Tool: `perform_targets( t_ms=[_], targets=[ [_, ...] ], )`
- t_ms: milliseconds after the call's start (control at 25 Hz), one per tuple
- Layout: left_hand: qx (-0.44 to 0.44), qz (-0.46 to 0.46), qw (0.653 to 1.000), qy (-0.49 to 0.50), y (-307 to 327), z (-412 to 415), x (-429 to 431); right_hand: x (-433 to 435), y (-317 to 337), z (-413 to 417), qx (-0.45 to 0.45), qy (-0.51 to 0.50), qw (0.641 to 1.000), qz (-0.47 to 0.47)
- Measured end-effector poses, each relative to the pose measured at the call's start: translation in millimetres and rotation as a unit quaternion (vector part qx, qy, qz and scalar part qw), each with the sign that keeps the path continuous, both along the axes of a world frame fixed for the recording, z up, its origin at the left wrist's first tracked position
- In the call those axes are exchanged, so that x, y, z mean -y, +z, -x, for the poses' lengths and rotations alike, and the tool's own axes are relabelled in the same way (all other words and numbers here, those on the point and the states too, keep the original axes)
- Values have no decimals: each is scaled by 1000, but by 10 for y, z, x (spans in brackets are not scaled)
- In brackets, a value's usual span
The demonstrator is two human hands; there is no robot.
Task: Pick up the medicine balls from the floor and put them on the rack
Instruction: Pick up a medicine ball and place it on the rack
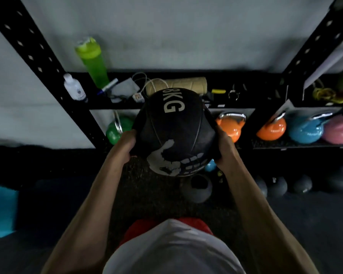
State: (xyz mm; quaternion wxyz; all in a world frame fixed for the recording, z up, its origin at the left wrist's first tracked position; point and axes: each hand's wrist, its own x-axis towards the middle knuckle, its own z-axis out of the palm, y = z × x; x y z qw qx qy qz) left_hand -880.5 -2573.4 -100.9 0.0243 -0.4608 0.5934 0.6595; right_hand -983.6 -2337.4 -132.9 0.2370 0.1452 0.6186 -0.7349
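- The black steel rack [38, 56] stood ahead, its upper shelf cluttered.
- The round black rubber 8KG medicine ball [172, 131] hung off the floor, just short of that shelf, between both hands and equally near each.
- Left hand [125, 143] and right hand [224, 147] clamped opposite sides, fingers curled round it.

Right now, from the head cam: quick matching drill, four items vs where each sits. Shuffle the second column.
1. 8KG medicine ball
2. green shaker bottle
3. blue kettlebell
4. grey ball

a. on the floor
b. upper shelf of the rack, left end
c. lower shelf, beside the pink kettlebell
d. gripped between left hand and right hand

Pairs: 1-d, 2-b, 3-c, 4-a.
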Motion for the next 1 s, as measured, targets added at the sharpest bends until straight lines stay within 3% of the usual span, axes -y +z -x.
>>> perform_targets(
  t_ms=[240, 520, 760, 1000],
  targets=[
    [-131, 57, 989, 28, 943, 258, -9, -3, 988, 345, -104, 5, 994, 36],
    [-187, 120, 972, 71, 1948, 434, -108, -31, 2075, 649, -183, 41, 980, 70],
    [-263, 191, 939, 117, 2737, 509, -279, -119, 2836, 826, -295, 84, 944, 119],
    [-364, 215, 890, 173, 3321, 691, -246, 132, 3426, 1148, -349, 108, 915, 173]
  ],
)
